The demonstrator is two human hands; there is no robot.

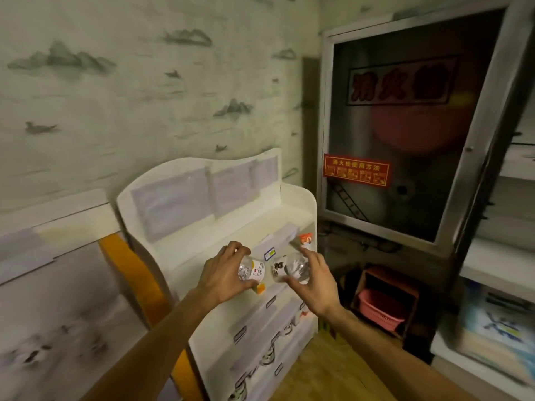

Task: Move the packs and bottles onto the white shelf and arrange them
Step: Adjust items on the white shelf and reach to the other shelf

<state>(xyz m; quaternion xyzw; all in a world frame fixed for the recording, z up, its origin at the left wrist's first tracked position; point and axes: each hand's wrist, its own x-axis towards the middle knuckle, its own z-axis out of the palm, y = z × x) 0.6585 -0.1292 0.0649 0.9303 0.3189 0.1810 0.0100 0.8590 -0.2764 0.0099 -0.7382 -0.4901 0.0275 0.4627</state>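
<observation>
Both hands were seen at centre frame, each curled round a clear bottle held over the white shelf [298, 204]. Left hand [223, 273]: fingers and thumb wrapped about the left bottle [250, 270], base toward the camera, white label with red marks facing right. Right hand [312, 280]: the right bottle [289, 269] gripped likewise, its dark-printed label turned left. The two bottles were held near each other, not touching, above the second tier. An orange-and-white pack [306, 239] was noted upright at the right end of the upper tier, just beyond the right fingertips. More bottles [267, 358] were seen on the lower tiers at lower centre, blurred. A pink basket [380, 309] was noted at lower right, under a glass-fronted cabinet [405, 125] with a red notice.
</observation>
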